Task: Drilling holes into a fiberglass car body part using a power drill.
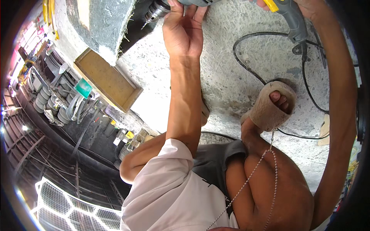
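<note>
A grey and yellow corded power drill (295,23) lies across the top of the head view, its middle cut off by the frame's edge. My left hand (183,32), palm showing, is closed around the drill's front body just behind the metal chuck (157,10). A thin drill bit (144,26) sticks out of the chuck toward a dark grey panel (106,34) with a rough, frayed edge. Whether the bit touches anything, I cannot tell. At the upper right, my right hand (308,7) is wrapped round the rear handle, its fingers partly out of frame.
The black power cord (246,69) loops over the speckled concrete floor (223,50) beside my sandalled foot (273,106). A shallow brown tray-like box (108,79) stands left of my left forearm. Farther left are stacked grey round parts (44,98) and a green piece (83,88).
</note>
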`<state>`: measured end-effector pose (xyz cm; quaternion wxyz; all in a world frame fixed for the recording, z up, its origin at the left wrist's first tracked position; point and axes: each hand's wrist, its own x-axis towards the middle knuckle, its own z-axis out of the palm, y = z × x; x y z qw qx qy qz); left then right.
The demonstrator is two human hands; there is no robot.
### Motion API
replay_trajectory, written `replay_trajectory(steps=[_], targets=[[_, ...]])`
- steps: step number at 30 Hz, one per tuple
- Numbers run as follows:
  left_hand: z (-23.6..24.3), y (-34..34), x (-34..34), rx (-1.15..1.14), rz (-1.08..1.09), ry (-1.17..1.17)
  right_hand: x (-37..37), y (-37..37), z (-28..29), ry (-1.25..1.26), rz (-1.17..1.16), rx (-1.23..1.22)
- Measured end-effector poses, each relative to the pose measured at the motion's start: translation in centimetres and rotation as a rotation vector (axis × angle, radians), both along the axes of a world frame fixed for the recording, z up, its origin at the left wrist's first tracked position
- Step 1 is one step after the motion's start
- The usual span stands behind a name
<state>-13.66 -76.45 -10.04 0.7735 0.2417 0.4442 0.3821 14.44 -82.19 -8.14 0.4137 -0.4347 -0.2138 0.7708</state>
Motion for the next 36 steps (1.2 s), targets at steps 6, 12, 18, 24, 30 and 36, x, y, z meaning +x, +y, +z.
replay_trajectory(steps=[6,12,18,24,30,36], targets=[[0.5,0.1,0.0,-0.005,0.003,0.061,0.2,-0.1,0.2,-0.046,-0.034,-0.006],[0.4,0.4,-0.2,-0.003,0.023,0.063,0.0,0.0,1.5,-0.130,0.013,0.003],[0.9,0.7,0.4,0.017,-0.002,0.093,0.4,0.0,-1.1,-0.051,0.031,-0.019],[0.6,0.7,-0.2,-0.007,-0.043,0.052,0.5,0.1,-0.1,-0.047,0.043,0.034],[1.4,0.6,0.6,-0.021,-0.056,0.109,-0.5,-0.1,0.1,-0.091,-0.004,0.009],[0.9,1.0,0.0,-0.003,-0.064,0.106,-0.4,0.4,0.0,-0.208,-0.004,-0.021]])
